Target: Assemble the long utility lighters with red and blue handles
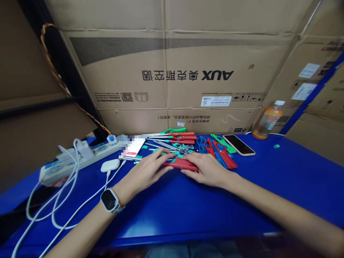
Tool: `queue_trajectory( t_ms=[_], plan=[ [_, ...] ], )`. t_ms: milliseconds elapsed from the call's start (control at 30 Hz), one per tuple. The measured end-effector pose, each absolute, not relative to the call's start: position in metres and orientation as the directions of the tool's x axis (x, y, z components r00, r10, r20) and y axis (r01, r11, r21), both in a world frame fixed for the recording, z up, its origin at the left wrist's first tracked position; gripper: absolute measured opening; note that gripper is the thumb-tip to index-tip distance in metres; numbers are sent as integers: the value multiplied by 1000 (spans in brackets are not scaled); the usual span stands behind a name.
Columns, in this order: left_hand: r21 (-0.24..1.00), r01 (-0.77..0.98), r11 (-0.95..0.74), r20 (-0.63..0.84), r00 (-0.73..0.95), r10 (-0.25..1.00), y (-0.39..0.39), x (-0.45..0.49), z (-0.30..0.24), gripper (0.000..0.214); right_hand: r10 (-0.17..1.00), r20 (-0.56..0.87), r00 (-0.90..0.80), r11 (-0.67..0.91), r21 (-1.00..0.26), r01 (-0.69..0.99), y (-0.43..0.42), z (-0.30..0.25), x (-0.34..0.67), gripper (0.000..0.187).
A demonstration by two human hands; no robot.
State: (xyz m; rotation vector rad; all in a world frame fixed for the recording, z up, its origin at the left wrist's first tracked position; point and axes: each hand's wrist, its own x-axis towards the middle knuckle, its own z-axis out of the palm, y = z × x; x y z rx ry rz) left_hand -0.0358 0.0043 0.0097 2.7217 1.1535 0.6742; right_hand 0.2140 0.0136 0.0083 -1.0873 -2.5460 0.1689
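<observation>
Forearms [271, 202] aslant inward, fingers [191, 175] around red handle [181, 163]

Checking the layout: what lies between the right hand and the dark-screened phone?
In the head view, red plastic pieces and blue plastic pieces lie between the right hand and the phone, a green piece closest to the phone.

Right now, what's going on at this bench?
A person at the blue table has a red handle in the fingers of both hands: left hand at its left end, right hand at its right. Beyond it lie red-handled pieces with metal rods. Loose blue, red and green casings lie to the right, near a phone.
</observation>
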Motion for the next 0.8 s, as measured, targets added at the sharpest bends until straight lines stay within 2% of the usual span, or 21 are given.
queue_trajectory(
  t_ms=[300,500,633,800],
  plan=[
    [124,682,-721,436,615,657,81,-39,28,29,701,364,-613,706,-232,669,79,16,244,36],
    [83,686,-723,443,625,643,114,-45,28,26,682,355,-640,710,-110,696,99,15,249,36],
    [82,726,-683,444,587,677,144,-54,35,28,691,407,-598,680,-84,728,131,17,250,34],
    [57,830,-554,438,478,761,175,-58,33,25,744,416,-523,598,-64,799,172,15,243,28]
  ],
)
